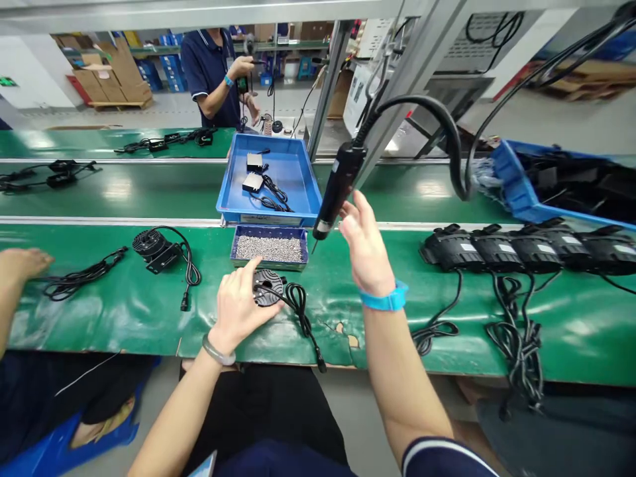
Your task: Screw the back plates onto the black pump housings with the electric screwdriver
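left hand: left hand (238, 305) low on the green belt (114, 311), palm down, wrist bent, metal bracelet (217, 351) on the wrist
left grip: thumb on the near edge and index finger on the far edge, pinching the round black part (268, 287) at its left rim, other fingers curled
part location: flat on the belt just in front of the screw tray (269, 248), its black cable (301, 311) looping right and trailing to the belt's near edge
right hand: right hand (365, 245) raised above the belt, forearm angled up, back of hand to camera, blue wristband (385, 299)
right grip: fingers spread and loose, holding nothing, fingertips just beside the electric screwdriver (338, 192), contact cannot be told
screwdriver: hangs tilted on a thick black hose, bit tip over the right end of the screw tray
writing: white labels on the row of black units (521, 248) and a strip on the blue bin (271, 179) front, both too small to read
around: blue bin behind the tray holds two small boxes with cables; one more black unit (154, 248) with cable lies left of the tray; black units at right sit side by side, cables hanging over the edge
other people: a co-worker's hand (20, 262) rests on the belt at far left; a person in a dark polo (213, 73) stands across the line
in the way: screwdriver barrel crosses in front of the blue bin's right corner
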`<action>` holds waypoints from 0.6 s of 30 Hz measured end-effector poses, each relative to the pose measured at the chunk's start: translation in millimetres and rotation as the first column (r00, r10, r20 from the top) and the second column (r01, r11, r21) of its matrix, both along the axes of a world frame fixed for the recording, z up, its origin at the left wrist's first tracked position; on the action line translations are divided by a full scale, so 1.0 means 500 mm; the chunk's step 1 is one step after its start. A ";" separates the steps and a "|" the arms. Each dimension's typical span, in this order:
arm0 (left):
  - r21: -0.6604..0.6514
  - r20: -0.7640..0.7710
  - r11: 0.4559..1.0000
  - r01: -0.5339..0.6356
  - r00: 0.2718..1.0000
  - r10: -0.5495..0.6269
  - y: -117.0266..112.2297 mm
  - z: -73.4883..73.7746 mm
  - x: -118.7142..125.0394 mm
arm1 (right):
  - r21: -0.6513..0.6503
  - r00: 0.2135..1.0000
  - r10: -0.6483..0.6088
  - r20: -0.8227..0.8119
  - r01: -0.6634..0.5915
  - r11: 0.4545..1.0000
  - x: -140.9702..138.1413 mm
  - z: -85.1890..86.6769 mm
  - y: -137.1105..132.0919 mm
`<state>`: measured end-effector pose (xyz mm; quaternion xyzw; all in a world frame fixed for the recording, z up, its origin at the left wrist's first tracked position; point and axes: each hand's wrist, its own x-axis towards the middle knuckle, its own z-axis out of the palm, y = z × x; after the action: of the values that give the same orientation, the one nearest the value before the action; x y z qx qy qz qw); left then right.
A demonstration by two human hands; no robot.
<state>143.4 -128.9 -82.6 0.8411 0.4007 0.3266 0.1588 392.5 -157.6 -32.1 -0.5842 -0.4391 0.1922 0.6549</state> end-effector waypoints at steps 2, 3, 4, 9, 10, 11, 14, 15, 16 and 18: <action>-0.093 0.180 0.995 0.024 0.984 -0.007 -0.005 0.000 -0.014 | -0.017 0.994 -0.002 -0.106 0.001 1.000 -0.018 -0.030 -0.041; -0.124 0.264 0.991 0.045 0.965 -0.011 -0.006 0.001 -0.024 | -0.043 0.985 0.059 -0.163 -0.067 0.997 -0.031 -0.041 -0.062; -0.136 0.338 0.988 0.069 0.941 -0.019 -0.007 0.002 -0.035 | -0.072 0.967 0.151 -0.203 -0.168 0.983 -0.046 -0.049 -0.082; 0.094 0.494 0.992 0.082 0.861 -0.118 -0.028 0.005 -0.080 | -0.115 0.790 0.509 -0.343 -0.573 0.811 -0.143 -0.065 -0.141; 0.181 0.476 0.981 0.071 0.867 -0.151 -0.037 0.003 -0.085 | -0.100 0.714 0.563 -0.415 -0.651 0.752 -0.164 -0.065 -0.145; 0.274 0.441 0.959 0.066 0.878 -0.187 -0.047 0.001 -0.088 | -0.074 0.637 0.598 -0.486 -0.712 0.699 -0.184 -0.066 -0.147; 0.527 0.272 0.846 0.083 0.926 -0.260 -0.074 -0.014 -0.094 | 0.031 0.516 0.563 -0.646 -0.719 0.694 -0.230 -0.071 -0.152; 0.596 0.223 0.799 0.083 0.938 -0.264 -0.081 -0.020 -0.094 | 0.055 0.512 0.528 -0.677 -0.681 0.731 -0.239 -0.074 -0.153; 0.652 0.190 0.754 0.078 0.946 -0.263 -0.087 -0.028 -0.094 | 0.072 0.511 0.496 -0.702 -0.642 0.764 -0.245 -0.078 -0.156; 0.720 0.172 0.692 0.055 0.951 -0.255 -0.095 -0.043 -0.090 | 0.094 0.513 0.460 -0.725 -0.587 0.804 -0.248 -0.084 -0.162</action>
<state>98.5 -176.2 -103.9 0.8182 0.1473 0.5472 -0.0977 268.5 -238.6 -74.2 -0.3517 -0.2856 0.6281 0.6327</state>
